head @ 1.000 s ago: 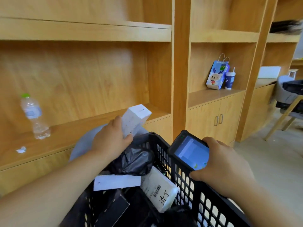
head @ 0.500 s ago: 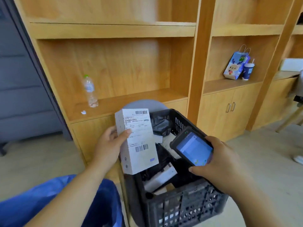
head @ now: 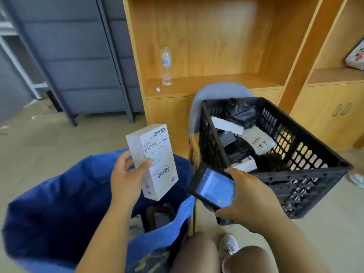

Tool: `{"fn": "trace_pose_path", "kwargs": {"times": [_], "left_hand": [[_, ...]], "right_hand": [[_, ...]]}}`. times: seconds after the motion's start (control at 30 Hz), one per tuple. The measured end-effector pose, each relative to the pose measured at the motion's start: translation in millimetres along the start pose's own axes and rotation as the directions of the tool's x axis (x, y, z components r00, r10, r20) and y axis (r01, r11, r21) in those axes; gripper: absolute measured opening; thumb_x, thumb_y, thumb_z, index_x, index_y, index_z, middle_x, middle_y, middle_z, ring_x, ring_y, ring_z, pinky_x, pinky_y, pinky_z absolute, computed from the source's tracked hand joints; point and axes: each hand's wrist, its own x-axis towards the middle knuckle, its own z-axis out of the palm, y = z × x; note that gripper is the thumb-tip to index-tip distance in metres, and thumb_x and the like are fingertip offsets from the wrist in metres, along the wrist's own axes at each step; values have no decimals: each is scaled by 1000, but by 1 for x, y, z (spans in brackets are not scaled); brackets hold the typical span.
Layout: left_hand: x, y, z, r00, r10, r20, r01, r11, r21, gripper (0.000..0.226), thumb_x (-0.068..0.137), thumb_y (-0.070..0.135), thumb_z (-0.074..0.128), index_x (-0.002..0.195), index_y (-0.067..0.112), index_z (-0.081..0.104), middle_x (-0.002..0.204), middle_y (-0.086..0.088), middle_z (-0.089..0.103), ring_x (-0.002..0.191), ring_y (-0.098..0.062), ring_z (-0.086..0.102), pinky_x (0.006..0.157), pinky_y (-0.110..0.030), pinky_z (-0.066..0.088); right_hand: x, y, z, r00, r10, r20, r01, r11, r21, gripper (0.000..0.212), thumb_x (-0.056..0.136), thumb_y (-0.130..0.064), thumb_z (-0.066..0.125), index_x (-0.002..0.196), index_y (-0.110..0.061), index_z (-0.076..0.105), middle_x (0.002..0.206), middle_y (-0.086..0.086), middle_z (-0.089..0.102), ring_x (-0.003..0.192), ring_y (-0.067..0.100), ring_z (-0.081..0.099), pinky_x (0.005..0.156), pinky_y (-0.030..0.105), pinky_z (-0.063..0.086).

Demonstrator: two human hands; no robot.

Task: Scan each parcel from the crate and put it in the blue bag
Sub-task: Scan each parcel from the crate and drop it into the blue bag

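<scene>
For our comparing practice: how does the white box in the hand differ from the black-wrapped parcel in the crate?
The white box is rigid and straight-edged; the black-wrapped parcel is soft and crumpled. The left hand holds the white box up; the black-wrapped parcel lies in the black crate. Both are parcels.

Bottle (head: 166, 65): clear plastic, green cap, upright on the wooden shelf (head: 226, 80).
Paper scrap (head: 158, 89): small, white, near the bottle's base.
Chair (head: 218, 91): grey rounded back, before the shelf.
Cabinet handles (head: 341, 109): two, side by side, lower right.
Panels (head: 78, 56): grey, left of the shelf.
Gift bag (head: 356, 56): patterned, cut off at the right edge.
</scene>
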Motion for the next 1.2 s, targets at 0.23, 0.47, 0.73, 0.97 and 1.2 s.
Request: {"fn": "trace_pose_path", "kwargs": {"times": [0.23,0.47,0.73,0.97,1.2], "left_hand": [[-1,-30,-43,992,-30,-124,37,998,51,34,75,27,78,103,36,60,104,13,71,95,-10,67,82,-38,55],[1,-39,-54,985,-54,-163,62,997,43,38,78,25,76,112,28,59,108,11,70,94,-7,67,81,-35,55],[23,-73,-84,977,-195,-85,210,947,245,34,76,36,76,105,26,61,98,14,68,89,-2,65,64,-19,43],[79,-132,-89,917,-397,22,244,606,757,49,75,40,75,106,11,50,109,-8,55,86,-23,59,62,-33,46],[104,-207,-47,784,-620,8,259,338,905,60,79,36,74,122,4,47,117,-15,58,101,-31,59,70,-33,47]], "right_hand": [[-2,-28,19,992,-55,113,65,994,-83,70,57,-49,73,116,-29,42,100,-11,52,87,13,52,67,29,44],[4,-33,32,990,-74,122,83,994,-71,73,57,-49,71,120,-28,41,99,-12,49,90,14,50,67,28,41],[23,-40,64,978,-82,192,99,991,-85,84,53,-50,71,127,-30,38,103,-13,49,91,14,49,67,28,40],[66,-55,99,969,-82,234,108,989,-101,92,53,-48,74,134,-27,35,116,-8,53,103,19,54,73,31,43],[122,-56,127,953,-10,302,76,975,-207,74,57,-50,75,117,-25,39,106,-6,54,96,21,54,66,31,38]]}}
